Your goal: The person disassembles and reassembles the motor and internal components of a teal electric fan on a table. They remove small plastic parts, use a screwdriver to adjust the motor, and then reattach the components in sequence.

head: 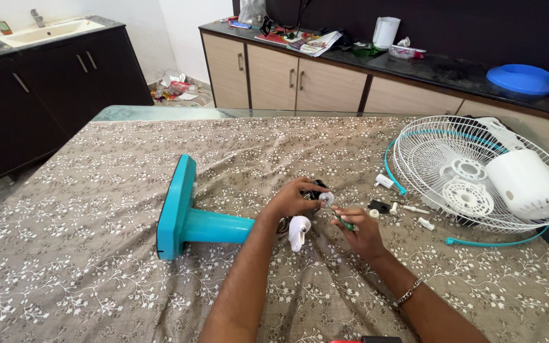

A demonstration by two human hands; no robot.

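On the patterned cloth, your left hand (293, 198) grips the black-and-white motor end (318, 192) of the teal fan stand (189, 219); your right hand (358, 227) pinches a green-handled screwdriver (343, 220). Hold the stand steady and keep the tip square.

A domestic interior, probably a dining or utility room of a home. A table covered with a floral-print brown tablecloth (96, 254) fills the foreground. Along the far wall runs a dark countertop (452, 67) over beige cabinet doors (290, 79), cluttered with papers (309, 41), a white jug (386, 32) and a blue plastic basin (519, 79). At left, a washbasin with tap (49, 28) sits on dark cabinets (39, 95).
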